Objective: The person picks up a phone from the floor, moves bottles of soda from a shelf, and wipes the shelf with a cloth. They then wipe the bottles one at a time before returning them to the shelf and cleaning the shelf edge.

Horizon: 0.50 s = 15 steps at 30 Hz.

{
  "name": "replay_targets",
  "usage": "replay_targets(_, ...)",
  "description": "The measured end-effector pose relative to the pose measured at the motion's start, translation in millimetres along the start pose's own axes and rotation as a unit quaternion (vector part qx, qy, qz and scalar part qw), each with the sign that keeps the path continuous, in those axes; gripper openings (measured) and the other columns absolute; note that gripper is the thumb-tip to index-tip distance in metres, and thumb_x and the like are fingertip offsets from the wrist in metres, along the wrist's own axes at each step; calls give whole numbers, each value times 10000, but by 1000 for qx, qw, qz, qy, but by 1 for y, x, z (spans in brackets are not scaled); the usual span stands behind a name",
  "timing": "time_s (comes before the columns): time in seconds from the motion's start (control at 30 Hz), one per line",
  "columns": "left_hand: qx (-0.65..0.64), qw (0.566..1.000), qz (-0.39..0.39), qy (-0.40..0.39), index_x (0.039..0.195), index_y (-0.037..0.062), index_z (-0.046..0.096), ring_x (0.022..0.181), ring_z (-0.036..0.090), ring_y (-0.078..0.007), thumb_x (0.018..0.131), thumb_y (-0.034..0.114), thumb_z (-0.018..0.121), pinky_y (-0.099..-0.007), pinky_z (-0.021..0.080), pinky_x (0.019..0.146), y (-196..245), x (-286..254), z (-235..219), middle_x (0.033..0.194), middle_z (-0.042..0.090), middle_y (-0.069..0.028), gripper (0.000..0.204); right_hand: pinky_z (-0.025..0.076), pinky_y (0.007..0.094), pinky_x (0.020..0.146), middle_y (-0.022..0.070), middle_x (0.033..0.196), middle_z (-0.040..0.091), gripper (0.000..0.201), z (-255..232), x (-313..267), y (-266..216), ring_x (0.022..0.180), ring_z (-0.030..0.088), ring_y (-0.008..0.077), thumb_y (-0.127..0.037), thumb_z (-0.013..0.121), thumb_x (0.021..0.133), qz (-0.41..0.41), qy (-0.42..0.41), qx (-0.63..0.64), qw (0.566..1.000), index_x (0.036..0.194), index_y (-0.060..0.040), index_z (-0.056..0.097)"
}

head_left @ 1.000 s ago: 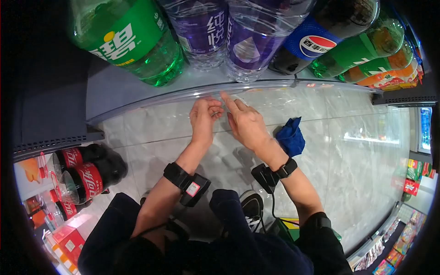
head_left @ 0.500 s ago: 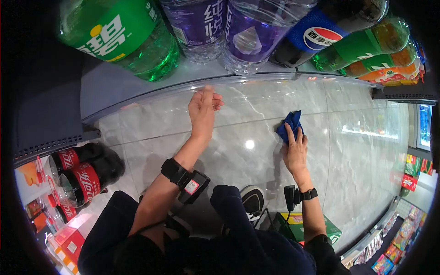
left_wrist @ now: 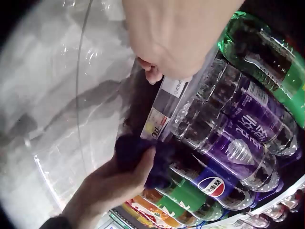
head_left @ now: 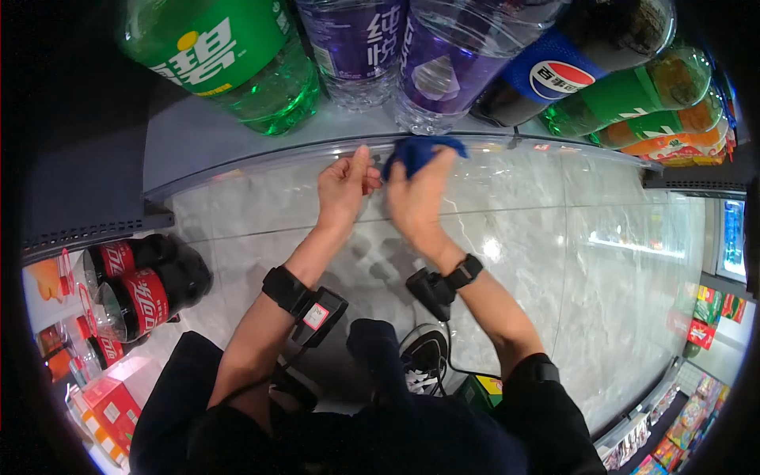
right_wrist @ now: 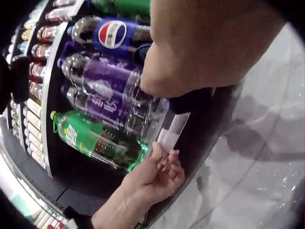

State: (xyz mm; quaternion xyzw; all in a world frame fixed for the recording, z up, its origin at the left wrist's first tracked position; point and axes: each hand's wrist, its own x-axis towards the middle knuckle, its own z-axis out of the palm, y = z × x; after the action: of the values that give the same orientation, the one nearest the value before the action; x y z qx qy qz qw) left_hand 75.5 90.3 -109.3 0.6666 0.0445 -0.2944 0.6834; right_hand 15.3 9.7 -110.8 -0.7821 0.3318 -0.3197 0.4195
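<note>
My right hand [head_left: 419,198] grips a crumpled dark blue cloth [head_left: 416,152] at the shelf's front edge. In the left wrist view the thumb lies over the cloth, in front of the label strip. My left hand [head_left: 342,188] is just to its left, at the clear label strip [head_left: 277,155]. From the right wrist view, its thumb tip is right at a white price label [right_wrist: 169,137], with the other fingers curled below; whether they pinch the strip I cannot tell. Above stand two purple-labelled water bottles [head_left: 431,79] and a green Sprite bottle [head_left: 222,63].
A Pepsi bottle [head_left: 558,79] and green-labelled bottles [head_left: 633,99] stand farther right on the shelf. Coca-Cola bottles [head_left: 142,297] are at the left. Grey tiled floor [head_left: 602,301] spreads below, with a shoe [head_left: 423,352] and a green box [head_left: 481,389] near the person.
My right hand left the shelf edge, took hold of the blue cloth over at the right, and has brought it back to the edge. The left hand has stayed by the strip.
</note>
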Motion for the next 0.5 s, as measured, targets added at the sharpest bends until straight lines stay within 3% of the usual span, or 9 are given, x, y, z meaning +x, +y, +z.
replay_targets(0.03,0,1000,1,6,773,-6,573,563,517,-87,858,330,553,-213,395,518,-1,-1,-7,667,585,-49,347,379,435,737,239,922,417,423,11,-8,-7,847,464,422,-25,586,677,2,-44,7,999,1015,54,344)
replay_targets(0.17,50,996,51,54,796,13,573,612,445,-75,896,396,457,-233,370,542,-3,-2,-53,657,516,9,413,373,435,752,245,915,401,414,57,-31,-30,853,448,434,-27,567,699,-50,-46,17,998,1029,41,327)
replay_targets(0.23,92,993,17,78,832,8,572,630,455,-83,914,387,415,-233,382,569,4,-14,-74,698,528,-2,418,406,445,660,237,971,376,402,69,-40,-36,808,482,411,-18,587,675,-91,-118,23,989,1000,35,356)
replay_targets(0.3,140,988,-6,65,899,-6,554,693,492,-99,927,387,364,-231,406,635,-4,-20,-94,758,560,-28,437,438,447,648,240,973,375,390,83,-48,-50,803,498,414,-4,581,680,-70,-169,17,983,999,31,360)
replay_targets(0.37,83,973,21,215,860,42,545,656,473,-106,935,423,306,-250,393,618,-4,-24,-103,733,546,-3,456,458,446,676,237,980,371,404,93,-52,-69,801,505,431,18,573,676,-95,-281,2,955,1013,29,350)
replay_targets(0.4,103,973,24,207,855,41,530,660,515,-131,923,467,295,-282,413,621,-22,-17,-130,770,564,-30,491,464,441,719,271,1003,427,342,100,-52,-72,873,506,432,-11,569,686,-139,-323,-3,936,974,38,391)
replay_targets(0.43,102,970,28,217,855,41,530,660,515,-131,923,467,295,-282,413,621,-11,-26,-146,770,564,-30,491,464,441,719,271,1003,427,342,112,-52,-67,873,506,432,-11,569,686,-145,-327,5,934,974,38,391)
replay_targets(0.5,129,973,-182,52,901,31,541,666,547,-155,910,491,307,-302,440,637,15,-50,-171,795,575,-55,516,446,457,720,272,959,515,400,131,-47,-63,878,533,409,-122,588,727,-239,-484,80,838,1046,50,421)
